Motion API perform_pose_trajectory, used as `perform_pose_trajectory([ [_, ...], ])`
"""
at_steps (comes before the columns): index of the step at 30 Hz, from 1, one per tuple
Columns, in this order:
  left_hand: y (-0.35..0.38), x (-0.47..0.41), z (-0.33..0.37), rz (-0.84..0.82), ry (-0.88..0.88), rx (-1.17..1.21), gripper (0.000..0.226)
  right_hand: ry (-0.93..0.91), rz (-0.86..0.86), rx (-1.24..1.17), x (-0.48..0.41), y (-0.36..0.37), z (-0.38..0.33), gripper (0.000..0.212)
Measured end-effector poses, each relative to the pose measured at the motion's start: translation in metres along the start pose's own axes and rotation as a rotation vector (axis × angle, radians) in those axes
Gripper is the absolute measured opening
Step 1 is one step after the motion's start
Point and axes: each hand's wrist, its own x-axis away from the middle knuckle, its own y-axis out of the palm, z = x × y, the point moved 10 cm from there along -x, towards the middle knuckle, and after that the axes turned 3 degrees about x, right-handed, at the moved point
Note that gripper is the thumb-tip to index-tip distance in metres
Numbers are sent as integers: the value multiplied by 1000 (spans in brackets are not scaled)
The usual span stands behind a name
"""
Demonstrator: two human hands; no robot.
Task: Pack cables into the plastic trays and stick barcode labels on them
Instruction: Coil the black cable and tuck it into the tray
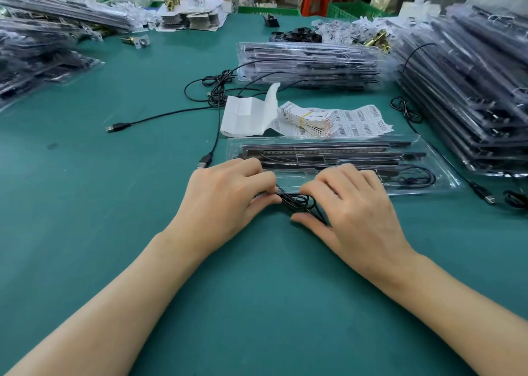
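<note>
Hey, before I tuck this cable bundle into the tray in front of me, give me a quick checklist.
1. Both hands grip the cable bundle: ok, left hand and right hand pinch it.
2. Bundle's ends tucked in: cannot tell, the hands cover them.
3. Plastic tray lies flat just behind the hands: ok.
4. Near pocket free: ok, it looks empty.
5. Barcode labels ready behind the tray: ok.
6. Tray's left corner clear: not ok, a USB plug lies beside it.
</note>
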Motion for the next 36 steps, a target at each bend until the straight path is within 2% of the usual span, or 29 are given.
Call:
perform_pose_trajectory([
  [3,-1,1,-1,8,-5,1,18,100,-71,-81,-3,8,13,51],
  [8,-1,0,0,15,-12,-20,20,183,-95,-201,-5,14,21,30],
  [12,0,0,2,11,-14,-31,20,200,-98,-194,-6,15,17,26],
  [18,0,-2,3,-1,-37,-42,20,253,-175,-346,1,15,24,45],
  [23,0,-2,2,-5,-62,-41,20,264,-244,-490,7,17,32,39],
  [27,0,-2,1,-8,-65,-32,21,243,-325,-610,12,20,39,47],
  [32,-1,-1,1,-3,-62,-23,20,260,-303,-552,8,21,43,49],
  [36,-1,0,0,8,-67,-20,20,251,-255,-487,-3,21,41,38],
])
